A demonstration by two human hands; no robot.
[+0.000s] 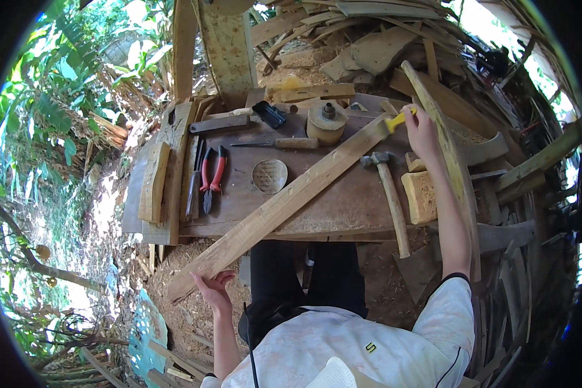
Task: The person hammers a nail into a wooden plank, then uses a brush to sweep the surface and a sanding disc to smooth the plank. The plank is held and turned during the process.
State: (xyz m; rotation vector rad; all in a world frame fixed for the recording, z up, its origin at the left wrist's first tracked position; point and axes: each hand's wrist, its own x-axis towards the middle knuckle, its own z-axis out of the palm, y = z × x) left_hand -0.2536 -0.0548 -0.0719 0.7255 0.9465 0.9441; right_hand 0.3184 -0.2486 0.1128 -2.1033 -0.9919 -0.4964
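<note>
A long pale wooden plank (304, 184) lies diagonally over the workbench, its near end out past the front edge. My left hand (214, 288) holds that end. At the far end, my right hand (422, 136) grips a yellow-handled tool (393, 121), which looks like a brush or scraper, against the plank's surface. A hammer (383, 167) with a wooden handle lies right of the plank, beside a rough wood block (419, 197). Left of it are red-handled pliers (213, 171), a round wooden piece (269, 174) and a wooden-handled pointed tool (296, 142).
The bench (329, 220) also holds a wooden mallet-like cylinder (326, 123), a black case (269, 114) and boards (155, 181) at the left. A long curved board (456, 174) runs down the right. Piled scrap wood (375, 45) fills the back; dense plants (71, 84) stand at left.
</note>
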